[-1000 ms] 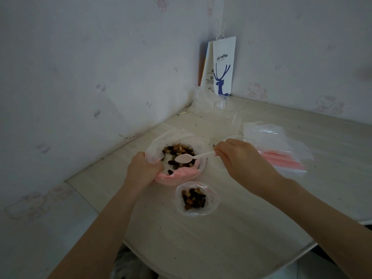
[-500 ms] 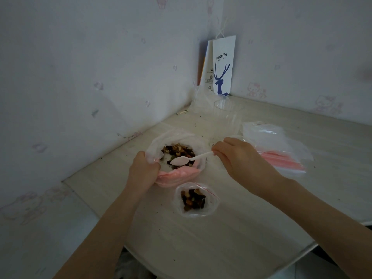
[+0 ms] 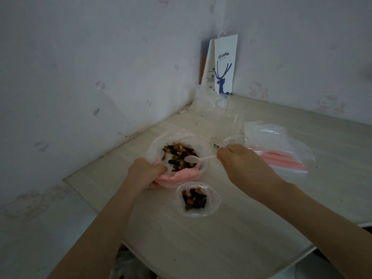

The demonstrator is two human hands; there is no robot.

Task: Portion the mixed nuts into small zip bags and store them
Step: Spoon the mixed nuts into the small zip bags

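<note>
A large pink-and-white plastic bag (image 3: 179, 176) of mixed nuts (image 3: 178, 156) sits open on the table. My left hand (image 3: 145, 172) grips its near left rim. My right hand (image 3: 239, 162) pinches the handle of a white plastic spoon (image 3: 193, 158), whose bowl hovers over the nuts at the bag's right side. Just in front lies a small open zip bag (image 3: 198, 199) with a red seal line, holding a portion of nuts.
A pack of empty zip bags (image 3: 279, 150) lies to the right. A clear plastic cup (image 3: 228, 117) stands behind the nut bag. A white paper coffee bag (image 3: 223, 65) leans in the wall corner. Crumbs dot the table (image 3: 201, 238); its rounded edge is near me.
The spoon's bowl has shifted slightly right within the bag, toward its right rim. My left hand keeps its grip on the bag.
</note>
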